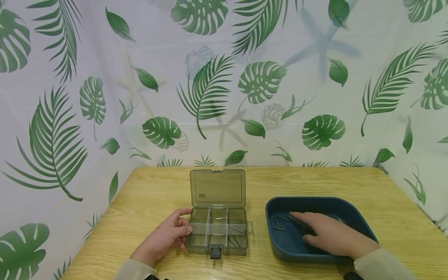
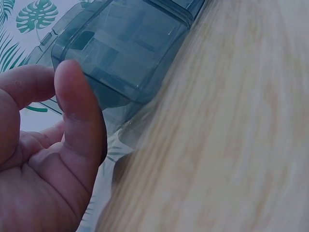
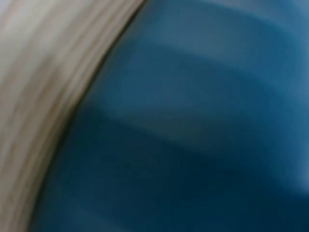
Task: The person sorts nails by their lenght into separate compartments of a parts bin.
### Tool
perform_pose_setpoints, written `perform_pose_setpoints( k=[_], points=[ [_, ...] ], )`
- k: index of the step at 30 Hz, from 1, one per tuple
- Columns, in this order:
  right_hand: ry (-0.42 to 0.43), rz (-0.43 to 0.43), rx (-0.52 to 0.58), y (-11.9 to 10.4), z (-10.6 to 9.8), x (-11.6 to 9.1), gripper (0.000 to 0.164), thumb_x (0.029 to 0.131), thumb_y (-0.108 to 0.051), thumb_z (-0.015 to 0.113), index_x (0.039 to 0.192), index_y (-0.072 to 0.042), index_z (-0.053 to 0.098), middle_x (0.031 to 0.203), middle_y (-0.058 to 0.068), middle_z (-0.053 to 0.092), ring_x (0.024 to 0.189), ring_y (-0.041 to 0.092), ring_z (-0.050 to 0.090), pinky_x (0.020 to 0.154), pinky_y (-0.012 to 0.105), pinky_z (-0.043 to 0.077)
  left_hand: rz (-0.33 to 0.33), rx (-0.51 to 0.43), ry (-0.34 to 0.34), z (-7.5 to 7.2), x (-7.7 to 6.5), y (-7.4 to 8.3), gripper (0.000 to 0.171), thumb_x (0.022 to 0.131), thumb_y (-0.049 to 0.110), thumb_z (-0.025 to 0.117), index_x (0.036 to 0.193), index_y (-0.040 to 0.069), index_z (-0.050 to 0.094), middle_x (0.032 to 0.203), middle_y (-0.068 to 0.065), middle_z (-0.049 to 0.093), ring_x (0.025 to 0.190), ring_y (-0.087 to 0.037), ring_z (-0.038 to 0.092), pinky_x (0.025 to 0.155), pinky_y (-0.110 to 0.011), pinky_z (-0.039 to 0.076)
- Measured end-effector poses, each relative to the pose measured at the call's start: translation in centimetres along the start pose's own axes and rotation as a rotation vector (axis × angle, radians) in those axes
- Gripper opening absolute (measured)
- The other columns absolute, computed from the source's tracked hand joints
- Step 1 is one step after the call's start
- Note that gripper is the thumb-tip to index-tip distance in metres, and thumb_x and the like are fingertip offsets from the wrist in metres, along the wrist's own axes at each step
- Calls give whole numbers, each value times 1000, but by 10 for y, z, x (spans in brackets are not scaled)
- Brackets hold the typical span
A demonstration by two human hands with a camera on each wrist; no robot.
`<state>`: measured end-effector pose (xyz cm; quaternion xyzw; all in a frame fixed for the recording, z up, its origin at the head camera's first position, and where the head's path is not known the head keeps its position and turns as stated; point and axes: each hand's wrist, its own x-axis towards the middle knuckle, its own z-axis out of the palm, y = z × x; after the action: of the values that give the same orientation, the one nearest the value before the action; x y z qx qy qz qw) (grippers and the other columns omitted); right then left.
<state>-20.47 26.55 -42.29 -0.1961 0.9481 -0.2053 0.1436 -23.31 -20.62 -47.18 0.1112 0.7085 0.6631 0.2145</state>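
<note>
A clear grey plastic compartment box (image 1: 196, 242) stands on the table with its lid (image 1: 217, 188) raised at the back. My left hand (image 1: 167, 236) holds its left side, thumb on the front part of the edge; the left wrist view shows thumb and forefinger at a corner of the box (image 2: 130, 53). Thin dark screws (image 1: 235, 243) lie in the right-hand compartments. To the right, my right hand (image 1: 330, 234) reaches into a dark blue tray (image 1: 285, 249), fingers extended and thumb apart, fingertips over several loose screws (image 1: 280, 228). The right wrist view shows only blurred tray wall (image 3: 193, 92).
Both things stand on a wood-grain table (image 1: 157, 186), with a strip of tabletop between box and tray. A latch (image 1: 216, 252) hangs at the box's front. A leaf-patterned white cloth (image 1: 217, 147) hangs behind the table and at its sides.
</note>
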Motion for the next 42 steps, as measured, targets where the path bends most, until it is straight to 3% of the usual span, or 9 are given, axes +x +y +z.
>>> perform_pose_setpoints(
  k=[14, 22, 28, 32, 37, 42],
  points=[
    [25, 18, -14, 16, -7, -14, 50, 93, -26, 74, 138, -11, 60, 131, 2, 63, 115, 25, 63, 93, 49, 52, -3, 0, 4, 0, 0, -1, 63, 100, 10, 62, 153, 5, 30, 93, -6, 50, 70, -17, 49, 58, -29, 53],
    [27, 43, -49, 22, -11, -17, 36, 92, -19, 74, 128, -14, 68, 120, -4, 67, 103, 16, 66, 86, 43, 56, -9, -10, 2, 0, -1, -1, 64, 99, 11, 64, 153, 5, 30, 94, -6, 50, 71, -17, 49, 58, -29, 53],
    [36, 37, -86, 26, -5, -10, 28, 91, -13, 74, 118, -20, 71, 95, -14, 62, 84, 6, 57, 73, 35, 52, -10, -6, 6, 0, -1, 0, 64, 99, 11, 63, 153, 5, 29, 94, -6, 50, 70, -17, 48, 58, -29, 53],
    [41, 2, -95, 27, 1, -5, 23, 91, -5, 69, 105, -23, 69, 81, -13, 53, 73, 6, 48, 65, 31, 45, -17, -10, 7, 0, -1, 0, 64, 99, 11, 63, 153, 5, 29, 95, -6, 50, 70, -16, 49, 58, -29, 53],
    [36, 6, -90, 24, 4, -2, 28, 89, 3, 61, 91, -24, 62, 75, -11, 52, 67, 8, 47, 61, 30, 42, -13, -7, 11, 0, -1, 1, 65, 99, 12, 64, 153, 5, 30, 94, -6, 50, 70, -17, 49, 58, -29, 53],
    [23, 33, -112, 20, 6, 0, 28, 87, 6, 59, 86, -22, 57, 73, -9, 51, 64, 9, 45, 59, 30, 40, -9, -10, 6, 0, -1, 0, 65, 98, 12, 64, 153, 4, 29, 93, -6, 50, 70, -16, 49, 58, -29, 53]
  ],
)
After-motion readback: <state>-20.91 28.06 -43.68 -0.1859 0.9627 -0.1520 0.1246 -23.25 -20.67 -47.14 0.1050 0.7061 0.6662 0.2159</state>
